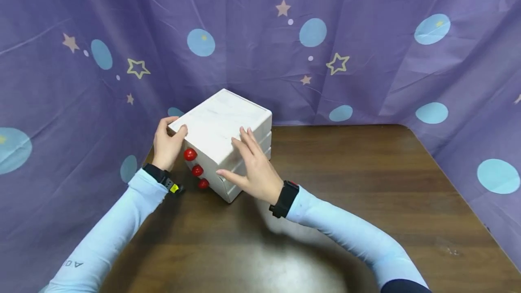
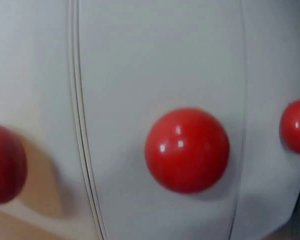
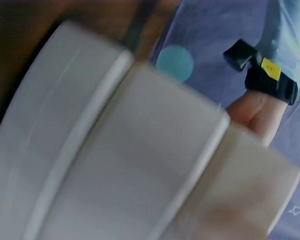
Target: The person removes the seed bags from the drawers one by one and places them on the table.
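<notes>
White box (image 1: 221, 132), 3 drawers with 3 red knobs (image 1: 190, 154): stands on brown table (image 1: 366, 184), near the purple curtain (image 1: 81, 35). Left hand (image 1: 166, 144): fingers curled over top left corner, gripping. Right hand (image 1: 252, 166): fingers straight, flat against right side.

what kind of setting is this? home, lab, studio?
Probably a staged recording booth, not a lived-in room. A purple star-and-dot cloth is draped as a backdrop round a brown wooden table, which carries only a white drawer box with red knobs, and both wrists wear black bands.
</notes>
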Motion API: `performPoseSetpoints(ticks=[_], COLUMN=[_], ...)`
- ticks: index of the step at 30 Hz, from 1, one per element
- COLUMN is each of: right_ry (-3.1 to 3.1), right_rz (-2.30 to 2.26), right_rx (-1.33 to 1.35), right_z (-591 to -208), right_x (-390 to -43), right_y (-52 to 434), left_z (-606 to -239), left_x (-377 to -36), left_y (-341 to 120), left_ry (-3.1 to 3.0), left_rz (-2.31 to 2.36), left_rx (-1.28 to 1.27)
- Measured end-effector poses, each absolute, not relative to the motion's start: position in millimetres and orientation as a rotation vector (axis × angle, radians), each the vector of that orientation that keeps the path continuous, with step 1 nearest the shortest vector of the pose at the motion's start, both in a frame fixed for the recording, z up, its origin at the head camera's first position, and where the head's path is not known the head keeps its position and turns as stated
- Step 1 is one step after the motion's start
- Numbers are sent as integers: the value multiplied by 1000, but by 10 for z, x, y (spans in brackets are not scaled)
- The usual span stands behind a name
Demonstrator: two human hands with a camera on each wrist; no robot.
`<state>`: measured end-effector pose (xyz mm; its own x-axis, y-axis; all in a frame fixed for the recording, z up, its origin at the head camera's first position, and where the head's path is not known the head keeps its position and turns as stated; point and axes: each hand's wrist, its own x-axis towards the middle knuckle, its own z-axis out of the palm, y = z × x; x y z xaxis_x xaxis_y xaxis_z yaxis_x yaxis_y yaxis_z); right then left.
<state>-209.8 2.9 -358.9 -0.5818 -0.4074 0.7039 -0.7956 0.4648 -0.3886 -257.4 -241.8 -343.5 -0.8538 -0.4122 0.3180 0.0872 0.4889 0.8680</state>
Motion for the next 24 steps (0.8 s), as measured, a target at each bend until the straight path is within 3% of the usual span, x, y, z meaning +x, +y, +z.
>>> performPoseSetpoints(ticks=[16,24], right_ry=[-2054,-2036], right_rz=[958,1077], right_rx=[791,833], right_z=[-3839,-3841], right_x=[-2071,-2174], right_y=[-10,396], left_z=[-3473,-3388], left_x=[-2444,-2203], left_y=[-2101,-2079], left_ry=[-2190,-2369], left_rz=[-1471,-1553], left_rx=[264,-2])
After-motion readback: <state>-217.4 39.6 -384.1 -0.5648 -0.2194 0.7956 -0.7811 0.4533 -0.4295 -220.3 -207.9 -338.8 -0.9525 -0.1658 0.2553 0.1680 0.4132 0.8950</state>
